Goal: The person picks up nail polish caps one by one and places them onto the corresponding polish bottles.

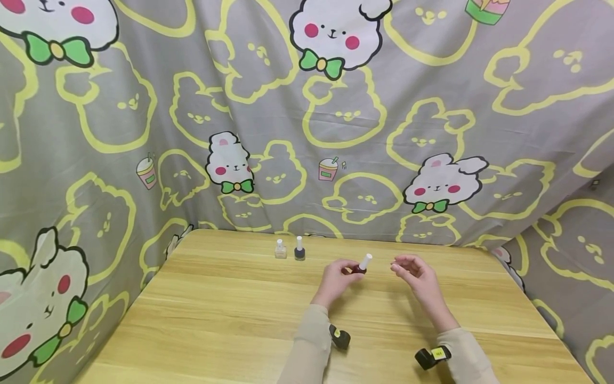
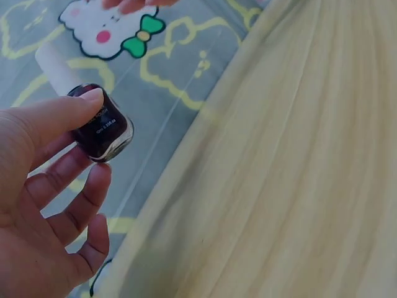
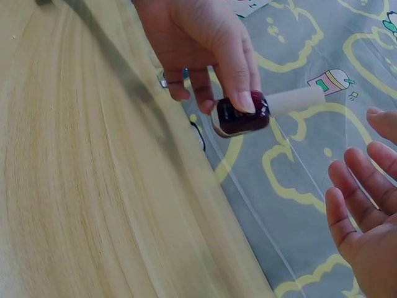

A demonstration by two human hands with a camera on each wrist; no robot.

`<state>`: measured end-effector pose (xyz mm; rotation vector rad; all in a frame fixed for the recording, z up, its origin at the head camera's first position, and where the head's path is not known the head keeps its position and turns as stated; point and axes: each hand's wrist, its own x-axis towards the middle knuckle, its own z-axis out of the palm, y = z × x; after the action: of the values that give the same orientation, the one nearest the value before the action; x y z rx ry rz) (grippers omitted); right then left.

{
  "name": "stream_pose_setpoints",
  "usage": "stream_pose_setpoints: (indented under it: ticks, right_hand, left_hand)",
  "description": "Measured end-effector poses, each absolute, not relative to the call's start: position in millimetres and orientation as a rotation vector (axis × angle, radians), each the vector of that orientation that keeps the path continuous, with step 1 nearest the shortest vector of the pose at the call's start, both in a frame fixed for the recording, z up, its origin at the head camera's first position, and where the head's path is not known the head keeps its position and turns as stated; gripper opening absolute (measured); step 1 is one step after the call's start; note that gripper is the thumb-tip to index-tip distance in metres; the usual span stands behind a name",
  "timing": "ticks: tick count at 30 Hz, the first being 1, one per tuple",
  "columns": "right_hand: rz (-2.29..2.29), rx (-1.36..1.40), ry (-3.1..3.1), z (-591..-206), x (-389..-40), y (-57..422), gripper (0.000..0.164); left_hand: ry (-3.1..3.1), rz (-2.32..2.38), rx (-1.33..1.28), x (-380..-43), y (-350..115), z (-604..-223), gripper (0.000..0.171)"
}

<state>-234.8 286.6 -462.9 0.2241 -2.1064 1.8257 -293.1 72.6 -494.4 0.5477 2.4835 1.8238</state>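
Observation:
A dark red nail polish bottle (image 1: 366, 262) with a long white cap is pinched by my left hand (image 1: 334, 278) above the table. In the left wrist view, thumb and index finger grip the glass body of the bottle (image 2: 104, 130), and the other fingers curl loosely below. The white cap points up and away, apart from the fingers. To the right of the bottle, my right hand (image 1: 418, 276) is raised with its fingers loosely bent, holding nothing. The right wrist view shows the cap of the bottle (image 3: 298, 100) pointing toward that right hand (image 3: 366, 205), with a gap between.
Two more bottles stand upright toward the table's back edge, left of my hands: a pale clear one (image 1: 281, 250) and a dark one with a white cap (image 1: 299, 252). A patterned grey curtain (image 1: 288, 117) hangs behind the wooden table (image 1: 216, 320).

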Motion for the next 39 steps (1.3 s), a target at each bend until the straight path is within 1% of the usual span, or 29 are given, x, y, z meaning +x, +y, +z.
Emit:
stream_pose_setpoints:
  ticks: [8,13,16,17,19,24,26,34,39]
  right_hand:
    - [1.835,0.218,-2.084,-461,-234,289,0.022]
    - [1.833,0.179,-2.090,-460,-234,292,0.027]
    - [1.833,0.167,-2.091,-460,-234,294,0.027]
    - [1.833,0.170,-2.089,-460,-234,294,0.026]
    - [1.831,0.186,-2.083,-460,-235,295,0.020]
    - [1.807,0.212,-2.110,-463,-237,298,0.026]
    - [1.796,0.205,-2.129,-463,-237,300,0.033]
    - [1.722,0.194,-2.177,-462,-237,301,0.034]
    - [1.637,0.185,-2.230,-462,-234,304,0.031]
  left_hand:
    - [2.507,1.857,0.479,-300,57,-497,0.027]
    - [2.535,1.872,0.459,-307,50,-500,0.028]
    - [2.541,1.886,0.431,-311,46,-503,0.028]
    - [2.538,1.889,0.409,-313,45,-504,0.029]
    - [2.535,1.896,0.378,-315,43,-504,0.029]
    - [2.535,1.910,0.315,-319,38,-505,0.029]
    - [2.547,1.906,0.317,-321,36,-506,0.028]
    - [2.603,1.873,0.335,-329,29,-510,0.028]
    - [2.614,1.863,0.330,-334,27,-510,0.028]
